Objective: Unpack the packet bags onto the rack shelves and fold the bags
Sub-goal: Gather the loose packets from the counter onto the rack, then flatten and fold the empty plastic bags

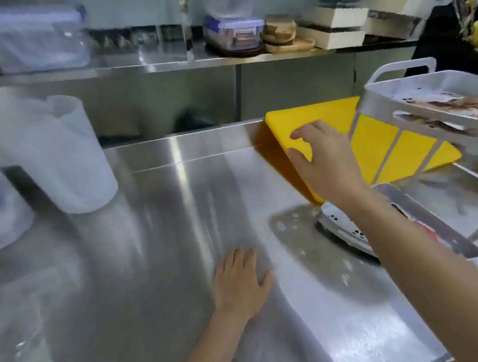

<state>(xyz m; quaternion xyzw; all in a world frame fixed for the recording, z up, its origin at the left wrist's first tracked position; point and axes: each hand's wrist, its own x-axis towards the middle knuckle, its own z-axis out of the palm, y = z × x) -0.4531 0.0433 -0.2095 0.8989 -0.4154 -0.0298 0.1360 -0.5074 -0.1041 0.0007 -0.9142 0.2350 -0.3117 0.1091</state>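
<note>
Apparently the yellow board (pixel 324 114), leaning at the far right behind the white rack (pixel 376 103), is being shifted. The right hand (pixel 326 160) holds its left edge, thumb on the rim and fingers spread over the face. The left hand (pixel 238 280) lies flat on the steel counter (pixel 162 217), fingers straight. Packets (pixel 458 102) already fill the rack's upper tray, with more (pixel 341 226) below. Sliding the board slowly leftward, clear of the rack's legs, should avoid jolting the trays.
</note>
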